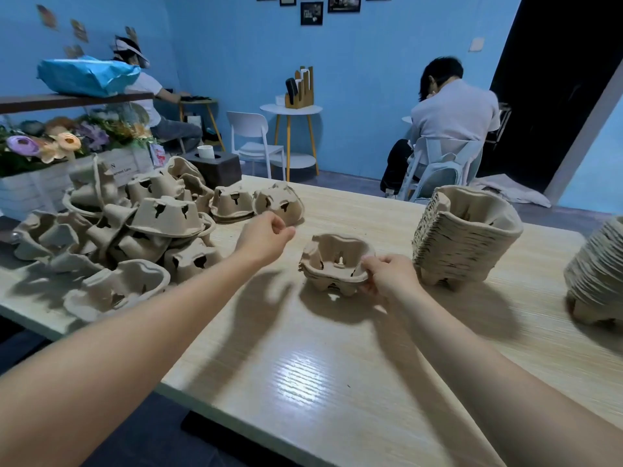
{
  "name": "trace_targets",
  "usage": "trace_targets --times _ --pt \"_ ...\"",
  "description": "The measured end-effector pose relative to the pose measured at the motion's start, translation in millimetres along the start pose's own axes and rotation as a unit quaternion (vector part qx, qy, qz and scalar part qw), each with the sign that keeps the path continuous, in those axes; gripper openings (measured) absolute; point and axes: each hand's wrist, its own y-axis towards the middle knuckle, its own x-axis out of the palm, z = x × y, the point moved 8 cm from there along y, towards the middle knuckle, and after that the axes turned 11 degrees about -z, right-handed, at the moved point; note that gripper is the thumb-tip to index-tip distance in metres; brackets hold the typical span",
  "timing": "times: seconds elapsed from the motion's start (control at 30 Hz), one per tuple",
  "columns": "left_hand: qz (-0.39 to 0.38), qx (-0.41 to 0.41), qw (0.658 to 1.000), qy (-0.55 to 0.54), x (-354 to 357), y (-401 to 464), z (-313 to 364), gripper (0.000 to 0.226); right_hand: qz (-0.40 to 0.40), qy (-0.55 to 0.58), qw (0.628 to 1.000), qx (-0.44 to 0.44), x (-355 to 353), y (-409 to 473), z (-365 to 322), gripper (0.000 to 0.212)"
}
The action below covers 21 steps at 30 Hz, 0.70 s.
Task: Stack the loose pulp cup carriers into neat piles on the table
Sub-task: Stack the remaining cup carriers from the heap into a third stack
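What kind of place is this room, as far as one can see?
Probably a small café or shop used as a workroom: small round side table with white chair, framed pictures, and heaps of pulp cup carriers.

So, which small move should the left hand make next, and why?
Probably the left hand should reach on to the upside-down brown pulp carrier just beyond it. That hand hangs with loosely curled fingers and holds nothing, while the right hand grips the small stack of brown pulp carriers that waits open side up.
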Motion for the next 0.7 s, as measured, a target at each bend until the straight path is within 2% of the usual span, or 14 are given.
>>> trace_targets --times 0.13,0.3,0.43,0.57,0.7 --pt "0.021 -0.023 0.998 0.046 -9.3 47.9 -13.2 0.038 0.003 0.008 1.000 0.003 0.2 20.5 -3.6 0.028" --pt "0.039 -0.057 0.991 0.112 -11.1 98.6 -25.4 0.060 -0.006 -0.012 1.000 -0.001 4.6 42.7 -9.9 0.012" --pt "0.010 -0.064 0.986 0.156 -1.2 123.1 -27.1 0.086 -0.011 -0.031 0.999 -0.009 7.6 58.1 -9.4 0.013" --pt "-0.010 -0.043 0.977 0.207 8.7 139.7 -28.4 0.076 -0.007 -0.027 1.000 -0.011 8.1 66.5 -7.1 0.022" --pt "0.013 -0.026 0.979 0.200 4.0 139.2 -27.2 0.062 -0.009 -0.025 1.000 -0.006 8.8 68.1 -7.2 0.017"
